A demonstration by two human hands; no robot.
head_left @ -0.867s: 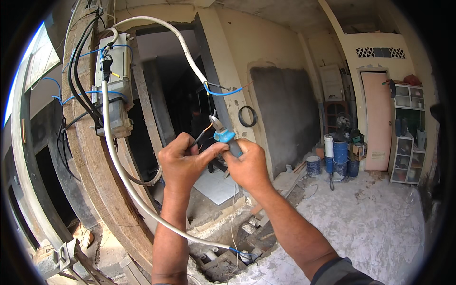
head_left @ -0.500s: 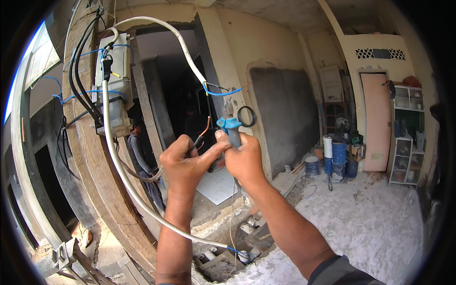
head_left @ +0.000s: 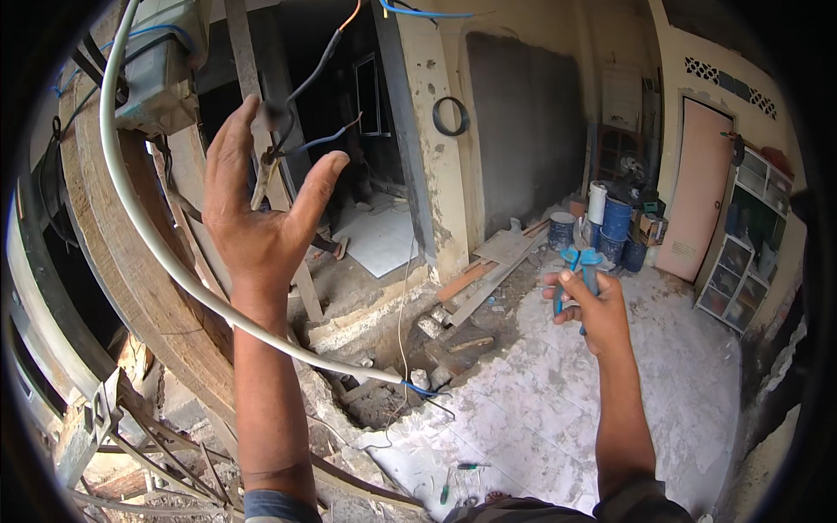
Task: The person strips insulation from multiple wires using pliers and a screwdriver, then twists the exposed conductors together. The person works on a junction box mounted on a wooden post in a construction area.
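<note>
My left hand (head_left: 261,196) is raised at the left with its fingers spread and its thumb apart, holding nothing that I can see. Just behind it a cable splits into a dark wire (head_left: 324,63) with a bare copper end and a blue-grey wire (head_left: 321,141) with a short bare tip. Lower at the right, my right hand (head_left: 600,312) is closed around blue-handled pliers (head_left: 582,261), which point up. A thick white cable (head_left: 187,281) curves across my left forearm and ends in blue and dark wires (head_left: 423,390).
A grey box (head_left: 161,87) hangs on a wooden post (head_left: 148,253) at the left. Below lies a broken pit (head_left: 375,405) with rubble. Hand tools (head_left: 449,488) lie on the pale floor near me. Blue buckets (head_left: 616,222) and a shelf (head_left: 741,253) stand at the back right.
My hands have come apart. The left has opened off the wire and moved left; the right has gone right and down with the pliers. My view has tilted lower.
</note>
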